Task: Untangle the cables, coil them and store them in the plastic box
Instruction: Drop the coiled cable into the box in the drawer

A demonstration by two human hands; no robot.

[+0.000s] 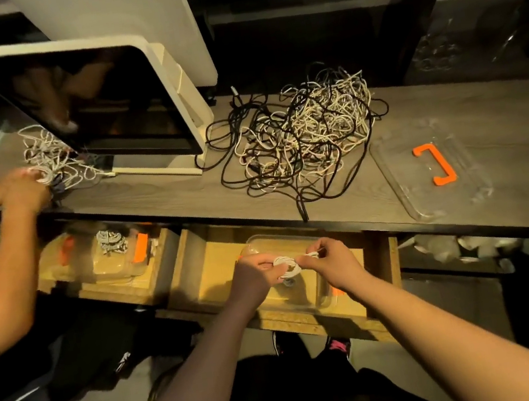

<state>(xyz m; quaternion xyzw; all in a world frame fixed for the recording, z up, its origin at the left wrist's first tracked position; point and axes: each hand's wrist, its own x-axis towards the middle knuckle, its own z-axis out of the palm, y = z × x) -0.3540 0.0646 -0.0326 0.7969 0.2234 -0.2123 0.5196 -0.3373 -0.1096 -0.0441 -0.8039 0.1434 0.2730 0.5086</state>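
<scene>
A small white coiled cable [286,265] hangs between my two hands, just above a clear plastic box [319,290] that sits in an open wooden drawer. My left hand [257,275] grips the coil from the left. My right hand [330,261] pinches the cable's loose end at the coil's right side. On the grey counter behind lies a big tangle of black and white cables [306,134]. The box's clear lid [425,171] with an orange handle lies flat to the right of the tangle.
Another person's hands [24,190] work a second bundle of white cables [52,161] at the left. A white monitor [95,102] stands between the piles. A second clear box [116,255] with a coiled cable sits in the left drawer compartment.
</scene>
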